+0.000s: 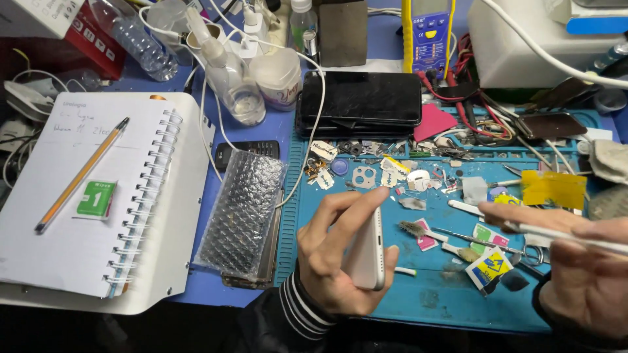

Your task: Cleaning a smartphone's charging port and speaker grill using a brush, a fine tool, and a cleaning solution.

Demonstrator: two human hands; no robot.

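While a clear spray bottle (229, 72) holding a little clear liquid and an empty-looking plastic bottle (134, 39) are standing beyond the blue work mat (432, 294), the left hand (337, 252) is gripping a white phone (367, 252) edge-on above the mat's near side, thumb under it and fingers curled over its upper edge. To the right of the phone, the right hand (579, 261) is pinching a thin white tool (562, 234), its tip pointing toward the phone but staying apart from it.

Notebook (98, 196) left of mat (432, 301); pencil (82, 175) on notebook; phone (360, 104) behind mat.
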